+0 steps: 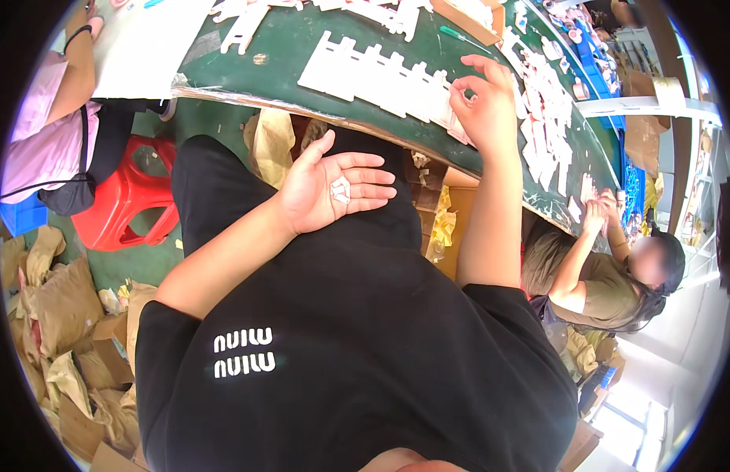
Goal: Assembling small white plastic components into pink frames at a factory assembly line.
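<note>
My left hand (pixel 338 187) is palm up over my lap, its fingers stretched out flat. A few small white pieces (pixel 340 189) lie loose on that palm. My right hand (pixel 487 101) hovers at the right end of a row of flat white parts (pixel 373 77) on the green table. Its thumb and a finger curl together in a pinch, and another finger sticks out. Whatever the pinch holds, if anything, is too small to make out. The white parts lie side by side, close to the table's near edge, with notched far edges.
A pile of white parts (pixel 542 126) spreads right of my hand. Beyond the row are a green screwdriver (pixel 464 38) and a cardboard box (pixel 479 22). One person (pixel 609 275) works at right, another (pixel 54 110) at left beside a red stool (pixel 129 204). Paper sacks (pixel 62 307) fill the lower left.
</note>
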`<state>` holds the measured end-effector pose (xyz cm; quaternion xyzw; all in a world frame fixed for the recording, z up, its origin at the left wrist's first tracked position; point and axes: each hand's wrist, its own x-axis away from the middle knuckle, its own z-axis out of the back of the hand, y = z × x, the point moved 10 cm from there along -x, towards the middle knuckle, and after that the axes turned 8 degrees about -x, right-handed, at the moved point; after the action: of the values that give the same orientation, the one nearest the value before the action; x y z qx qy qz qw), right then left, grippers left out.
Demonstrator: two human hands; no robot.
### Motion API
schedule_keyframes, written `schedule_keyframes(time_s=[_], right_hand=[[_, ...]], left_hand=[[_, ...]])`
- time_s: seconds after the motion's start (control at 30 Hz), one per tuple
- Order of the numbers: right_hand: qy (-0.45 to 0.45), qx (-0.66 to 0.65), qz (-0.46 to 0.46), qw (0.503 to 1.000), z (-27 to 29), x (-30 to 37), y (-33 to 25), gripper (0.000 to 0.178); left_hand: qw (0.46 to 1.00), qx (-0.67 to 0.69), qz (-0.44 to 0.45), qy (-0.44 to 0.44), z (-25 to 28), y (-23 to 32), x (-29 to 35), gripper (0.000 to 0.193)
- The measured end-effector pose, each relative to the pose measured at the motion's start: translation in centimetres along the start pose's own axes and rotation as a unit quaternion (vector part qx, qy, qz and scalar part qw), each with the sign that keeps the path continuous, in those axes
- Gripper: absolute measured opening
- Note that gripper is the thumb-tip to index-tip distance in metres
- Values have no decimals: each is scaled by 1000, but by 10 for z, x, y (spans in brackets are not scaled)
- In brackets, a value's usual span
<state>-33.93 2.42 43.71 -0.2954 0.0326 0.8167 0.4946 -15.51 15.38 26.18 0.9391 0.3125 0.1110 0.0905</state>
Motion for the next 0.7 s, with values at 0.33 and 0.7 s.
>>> schedule_keyframes(time_s=[0.33,0.7], right_hand=[[-26,5,-31,999,-22,4,25,2],[-19,-10,-25,999,-25,9,22,6]], left_hand=[[1000,-15,-7,8,9,2,-1,87],[1000,-10,2,-7,12,1,-3,86]])
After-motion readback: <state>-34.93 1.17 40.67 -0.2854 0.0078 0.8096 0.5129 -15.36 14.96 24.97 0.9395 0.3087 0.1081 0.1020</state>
